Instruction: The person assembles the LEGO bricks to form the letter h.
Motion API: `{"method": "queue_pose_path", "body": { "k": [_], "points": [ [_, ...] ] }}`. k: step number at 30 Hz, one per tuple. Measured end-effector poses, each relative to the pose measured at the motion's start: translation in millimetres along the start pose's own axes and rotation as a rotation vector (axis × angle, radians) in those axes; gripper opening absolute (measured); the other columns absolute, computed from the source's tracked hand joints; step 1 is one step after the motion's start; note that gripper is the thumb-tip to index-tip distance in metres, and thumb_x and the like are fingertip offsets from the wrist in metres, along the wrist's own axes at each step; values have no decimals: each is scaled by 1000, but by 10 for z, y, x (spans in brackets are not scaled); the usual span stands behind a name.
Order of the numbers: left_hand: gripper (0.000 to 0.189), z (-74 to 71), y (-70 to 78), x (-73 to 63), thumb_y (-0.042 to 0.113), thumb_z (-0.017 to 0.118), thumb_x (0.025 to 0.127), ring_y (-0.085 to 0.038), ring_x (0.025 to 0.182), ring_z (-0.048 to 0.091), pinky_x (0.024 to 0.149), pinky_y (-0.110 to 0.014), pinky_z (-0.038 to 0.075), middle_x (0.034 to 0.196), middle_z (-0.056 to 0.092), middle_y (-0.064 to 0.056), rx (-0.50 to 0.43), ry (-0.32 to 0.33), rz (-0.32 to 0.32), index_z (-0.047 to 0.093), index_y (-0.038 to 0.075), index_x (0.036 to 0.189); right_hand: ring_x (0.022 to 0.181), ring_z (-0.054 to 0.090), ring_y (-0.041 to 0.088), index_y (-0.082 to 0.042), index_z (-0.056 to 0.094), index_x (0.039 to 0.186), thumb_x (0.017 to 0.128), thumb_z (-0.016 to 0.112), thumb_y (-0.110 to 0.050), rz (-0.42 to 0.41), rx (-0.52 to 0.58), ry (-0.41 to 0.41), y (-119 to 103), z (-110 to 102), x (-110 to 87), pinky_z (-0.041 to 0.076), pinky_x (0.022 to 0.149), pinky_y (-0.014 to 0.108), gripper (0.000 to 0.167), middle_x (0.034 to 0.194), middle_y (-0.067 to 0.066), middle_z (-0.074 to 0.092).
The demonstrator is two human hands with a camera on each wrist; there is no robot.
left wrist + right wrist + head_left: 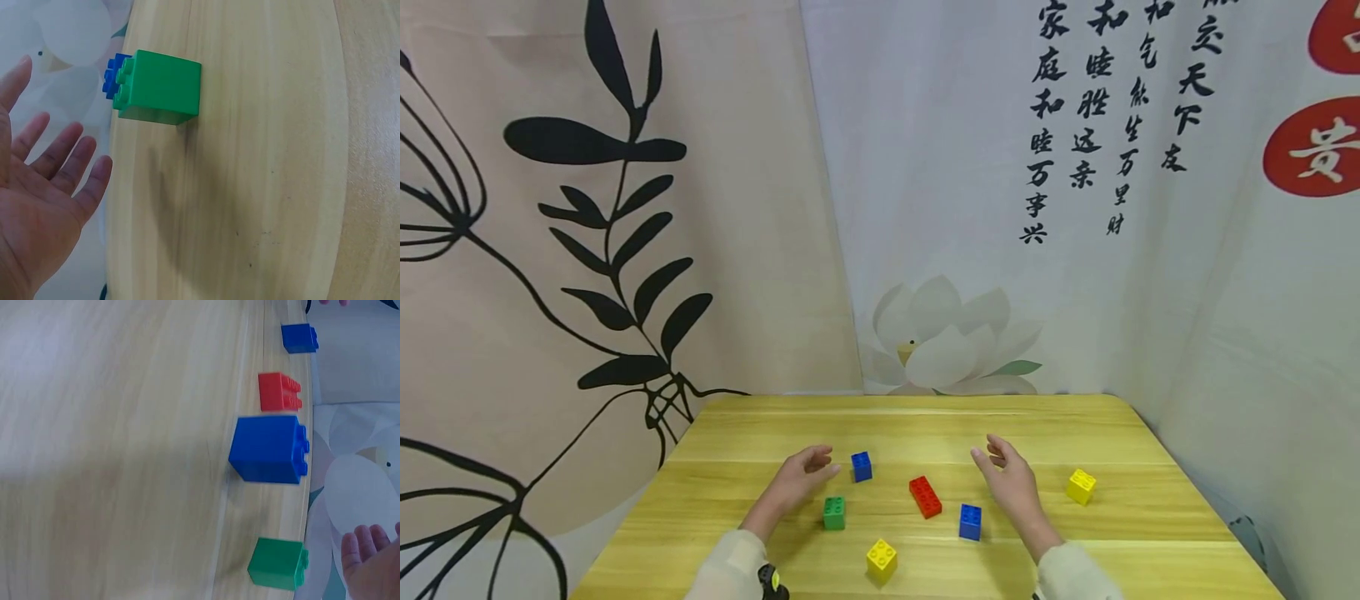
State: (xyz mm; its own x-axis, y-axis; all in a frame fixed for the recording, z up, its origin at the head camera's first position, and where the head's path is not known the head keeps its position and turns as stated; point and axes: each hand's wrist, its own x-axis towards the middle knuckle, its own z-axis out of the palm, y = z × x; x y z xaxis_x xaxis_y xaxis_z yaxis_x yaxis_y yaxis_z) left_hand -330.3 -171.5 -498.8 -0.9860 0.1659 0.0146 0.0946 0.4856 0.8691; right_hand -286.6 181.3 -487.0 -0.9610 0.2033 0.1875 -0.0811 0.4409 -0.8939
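Head view shows six studded plastic bricks spread over a pale wood-grain worktop point(1150, 550), none joined to another. Handling of them looks hardly begun, as far as this layout tells; nothing is lifted, and picking up and placing appear to be left. Whether this is a start or a pause cannot be told.

The person's left hand point(801, 477) hovers with a relaxed, open grip holding nothing, near a small blue studded brick point(861, 467) and a green studded brick point(834, 512). The right hand point(1011, 483) has its grip likewise loose and without hold, near a larger-looking blue block point(970, 522). Between the hands lies a red oblong brick point(925, 497); a yellow studded brick point(882, 561) sits closest to the wearer, and another yellow block point(1081, 487) stands apart, right of the right hand.

Right wrist view also shows a green block point(280, 562) past the larger-looking blue block; it may be a second one, masked by the right hand in the head view. Both wrist views cut off part of the hand, and neither includes the yellow pieces.
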Motion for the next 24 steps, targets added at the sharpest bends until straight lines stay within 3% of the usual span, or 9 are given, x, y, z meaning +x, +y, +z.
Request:
{"method": "queue_pose_path", "body": {
  "k": [7, 15, 24],
  "points": [
    [63, -27, -85, -34, 42, 70, 92, -36, 120, 55, 97, -52, 47, 130, 59, -18, -21, -34, 32, 54, 3, 138, 116, 57, 38, 3, 53, 137, 99, 63, -33, -19, 46, -3, -33, 144, -90, 50, 94, 48, 53, 131, 23, 58],
    [60, -40, -156, -54, 38, 72, 91, -34, 120, 55, 99, -53, 44, 128, 61, -13, -12, -88, 6, 55, 2, 137, 113, 58, 32, 0, 57, 134, 99, 64, -32, -8, 88, -51, -80, 295, -197, 52, 91, 43, 48, 128, 18, 61],
    [56, -57, -222, -91, 25, 71, 94, -33, 117, 56, 94, -52, 48, 128, 60, -18, -57, -175, -11, 52, -3, 138, 107, 61, 28, -1, 61, 129, 96, 66, -38, -35, 90, -95, -93, 466, -312, 54, 85, 38, 49, 121, 14, 64]
  ]
}}
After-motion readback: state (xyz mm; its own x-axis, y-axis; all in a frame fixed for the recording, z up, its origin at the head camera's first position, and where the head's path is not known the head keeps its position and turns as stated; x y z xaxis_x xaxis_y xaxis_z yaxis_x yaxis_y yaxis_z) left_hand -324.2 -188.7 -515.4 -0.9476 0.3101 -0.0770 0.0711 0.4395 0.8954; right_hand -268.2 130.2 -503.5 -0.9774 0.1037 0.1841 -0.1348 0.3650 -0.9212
